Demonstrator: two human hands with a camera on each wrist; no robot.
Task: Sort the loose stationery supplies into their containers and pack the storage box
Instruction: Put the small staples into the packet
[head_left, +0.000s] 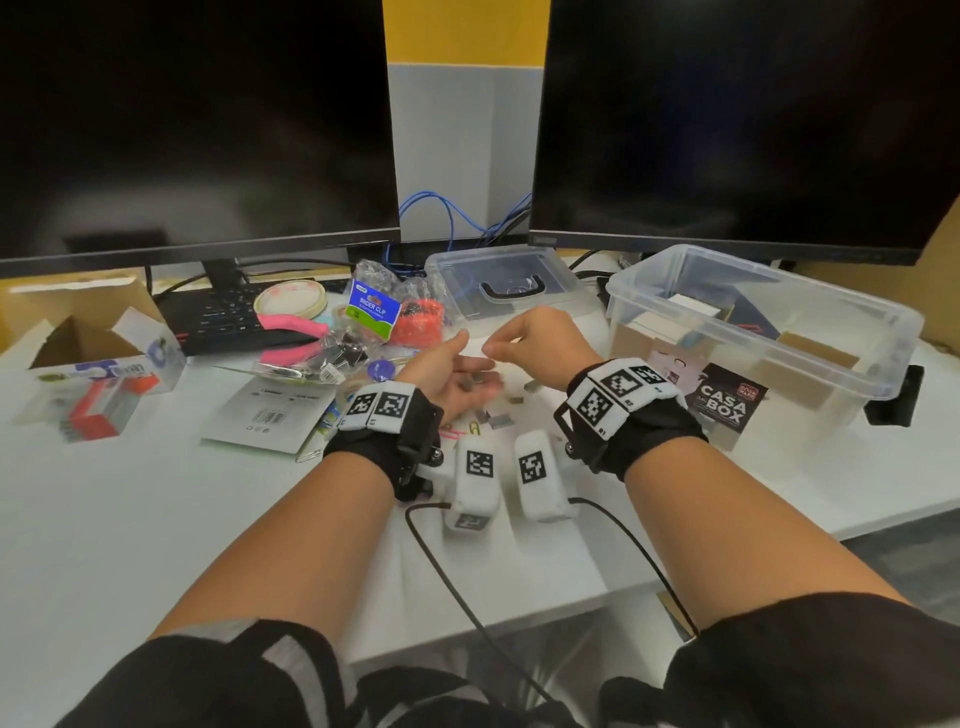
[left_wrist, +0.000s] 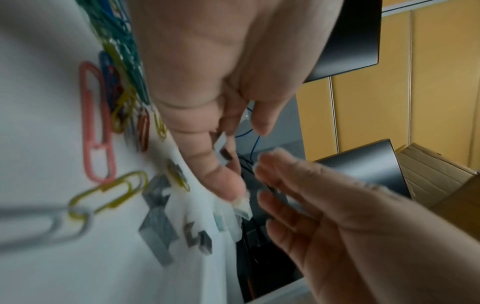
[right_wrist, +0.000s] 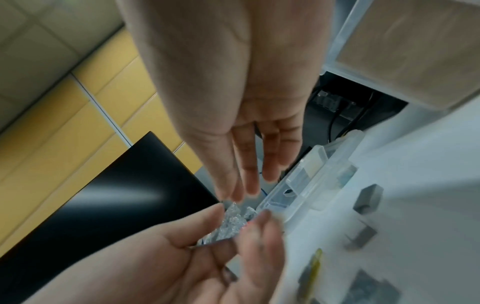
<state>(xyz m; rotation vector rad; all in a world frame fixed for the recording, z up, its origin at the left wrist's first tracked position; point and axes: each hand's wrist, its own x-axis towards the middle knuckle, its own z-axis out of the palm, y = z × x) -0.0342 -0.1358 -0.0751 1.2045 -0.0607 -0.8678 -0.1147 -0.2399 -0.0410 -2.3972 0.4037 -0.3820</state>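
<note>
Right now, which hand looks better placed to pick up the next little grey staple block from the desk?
Probably the right hand: it hangs with loose fingers holding nothing I can see. The left hand lies palm up, cupping staple blocks, so it looks busy as the tray.

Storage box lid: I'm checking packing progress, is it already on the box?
No: the lid lies on the desk beside the open storage box.
</note>
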